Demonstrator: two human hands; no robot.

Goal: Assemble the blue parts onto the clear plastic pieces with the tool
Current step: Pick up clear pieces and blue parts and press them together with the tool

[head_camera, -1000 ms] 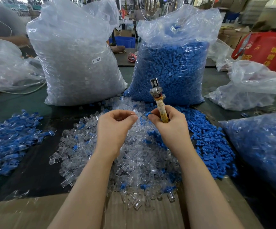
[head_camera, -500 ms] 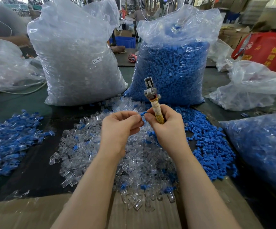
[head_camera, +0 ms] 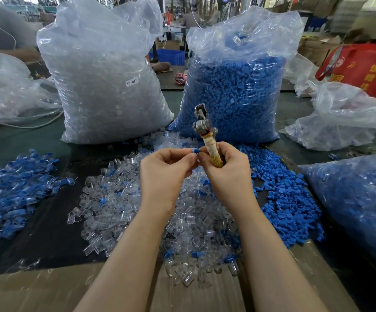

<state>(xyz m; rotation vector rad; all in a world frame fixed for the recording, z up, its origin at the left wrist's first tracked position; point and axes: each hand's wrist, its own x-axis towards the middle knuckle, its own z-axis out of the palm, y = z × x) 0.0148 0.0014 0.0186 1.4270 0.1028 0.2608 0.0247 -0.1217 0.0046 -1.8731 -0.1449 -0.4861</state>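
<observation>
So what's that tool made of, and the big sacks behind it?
Tool: the head looks like bare metal, grey and shiny; the handle seems wrapped in yellowish tape or cord, banded and worn. Sacks: thin clear plastic film, crinkled and glossy, contents showing through.

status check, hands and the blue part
Left hand pinches blue part. Right hand grips tool, also touching part. Nothing in the way.
</observation>
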